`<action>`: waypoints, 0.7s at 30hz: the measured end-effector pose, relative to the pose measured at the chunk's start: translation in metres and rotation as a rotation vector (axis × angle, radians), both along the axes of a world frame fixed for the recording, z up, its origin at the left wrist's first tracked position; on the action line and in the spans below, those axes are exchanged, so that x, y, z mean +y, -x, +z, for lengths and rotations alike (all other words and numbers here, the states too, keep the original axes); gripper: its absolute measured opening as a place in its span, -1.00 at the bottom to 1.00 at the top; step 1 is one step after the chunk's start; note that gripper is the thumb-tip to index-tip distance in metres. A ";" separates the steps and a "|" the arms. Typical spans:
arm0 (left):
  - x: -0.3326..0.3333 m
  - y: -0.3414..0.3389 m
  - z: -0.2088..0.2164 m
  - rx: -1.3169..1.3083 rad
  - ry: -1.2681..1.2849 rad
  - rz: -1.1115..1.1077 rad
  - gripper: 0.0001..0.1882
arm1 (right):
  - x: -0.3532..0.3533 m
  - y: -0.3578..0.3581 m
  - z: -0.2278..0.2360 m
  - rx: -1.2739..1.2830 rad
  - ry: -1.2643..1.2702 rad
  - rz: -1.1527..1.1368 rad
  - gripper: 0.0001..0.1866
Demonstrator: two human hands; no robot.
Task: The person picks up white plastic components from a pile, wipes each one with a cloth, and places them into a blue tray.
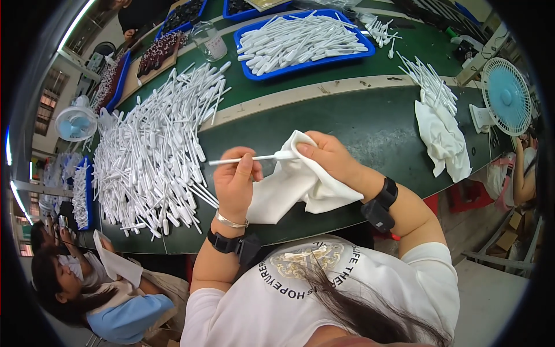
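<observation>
My left hand point(236, 180) pinches the thin shaft of a white plastic stick point(263, 158) between thumb and fingers. The stick lies nearly level, its thicker end pointing right. My right hand point(333, 157) grips a white cloth point(315, 186), with the thumb pressed on the fold where the stick's thick end enters. That end is partly hidden by cloth and fingers. The cloth drapes below both hands over the dark green table. Just left of my left hand spreads a large loose pile of similar white sticks point(153, 150).
A blue tray point(250, 70) heaped with white sticks stands at the back. More sticks point(430, 84) lie on another white cloth point(442, 139) at right, beside a fan point(506, 92). A clear jar point(209, 41) stands far left of centre. Another person point(115, 301) sits at lower left.
</observation>
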State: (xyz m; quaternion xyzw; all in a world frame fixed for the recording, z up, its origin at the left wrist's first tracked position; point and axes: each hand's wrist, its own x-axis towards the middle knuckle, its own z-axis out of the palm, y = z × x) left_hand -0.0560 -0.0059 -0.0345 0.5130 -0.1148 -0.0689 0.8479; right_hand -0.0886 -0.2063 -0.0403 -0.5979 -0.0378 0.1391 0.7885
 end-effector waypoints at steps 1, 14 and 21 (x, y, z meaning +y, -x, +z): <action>0.000 -0.003 0.002 0.012 -0.004 0.002 -0.93 | -0.003 0.000 0.001 0.000 -0.017 -0.031 -0.74; -0.029 -0.030 0.031 -0.197 -0.306 0.011 -0.93 | -0.021 -0.009 -0.016 0.046 -0.151 -0.168 -0.74; -0.151 -0.131 0.076 0.043 -0.139 -0.293 -0.75 | -0.021 -0.015 -0.021 0.020 -0.069 -0.116 -0.72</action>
